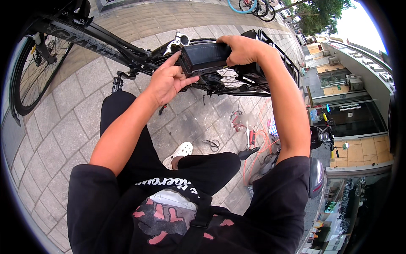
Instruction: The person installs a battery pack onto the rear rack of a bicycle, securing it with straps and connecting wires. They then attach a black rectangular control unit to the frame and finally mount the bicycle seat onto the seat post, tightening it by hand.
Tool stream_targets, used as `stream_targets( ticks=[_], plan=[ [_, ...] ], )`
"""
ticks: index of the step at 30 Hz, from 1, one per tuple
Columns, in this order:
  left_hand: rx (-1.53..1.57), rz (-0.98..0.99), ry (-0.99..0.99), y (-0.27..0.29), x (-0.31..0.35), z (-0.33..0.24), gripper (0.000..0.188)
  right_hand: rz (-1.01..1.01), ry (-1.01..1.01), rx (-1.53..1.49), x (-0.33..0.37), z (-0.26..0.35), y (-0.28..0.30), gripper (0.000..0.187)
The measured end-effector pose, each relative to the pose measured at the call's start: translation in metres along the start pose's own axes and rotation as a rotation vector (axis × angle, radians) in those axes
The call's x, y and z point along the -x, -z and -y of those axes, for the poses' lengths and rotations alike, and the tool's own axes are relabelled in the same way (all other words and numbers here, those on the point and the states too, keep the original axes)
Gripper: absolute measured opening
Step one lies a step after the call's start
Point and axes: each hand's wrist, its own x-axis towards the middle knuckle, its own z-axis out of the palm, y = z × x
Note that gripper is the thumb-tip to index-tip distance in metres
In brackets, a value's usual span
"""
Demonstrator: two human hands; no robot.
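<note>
A black rectangular box (207,56) is held between my hands at the bicycle, just above its rear part. My left hand (166,82) grips the left end of the box, with fingers above and below it. Across the top and right part curls my right hand (243,49), thumb on the near side. The black bicycle frame (91,41) stretches to the upper left. Next to the box's left end sits a silver clamp with a lever (181,39). A black rear rack (284,51) lies beyond my right hand. The box's underside is mostly hidden.
Scissors (214,145), a black bicycle saddle (248,153), a red-handled tool (252,138) and an orange cord (265,139) lie on the paving. The pedal (116,85) juts out by my left knee. Other bicycles (263,9) stand farther off.
</note>
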Motion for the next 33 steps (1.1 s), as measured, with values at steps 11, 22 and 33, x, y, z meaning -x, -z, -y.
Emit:
stream_targets(
  ticks=[11,22,33],
  plan=[
    [-0.081,-0.169,0.144,0.005,-0.005,-0.001,0.061,-0.002,0.045,0.038,-0.002,0.000,-0.007,0.080],
    [-0.452,-0.329,0.049,-0.012,-0.021,-0.001,0.057,-0.620,0.231,-0.090,0.028,-0.003,-0.035,0.071],
    [-0.467,-0.316,0.042,-0.007,-0.028,-0.001,0.046,-0.580,-0.149,-1.835,0.007,0.060,-0.228,0.036]
  ],
)
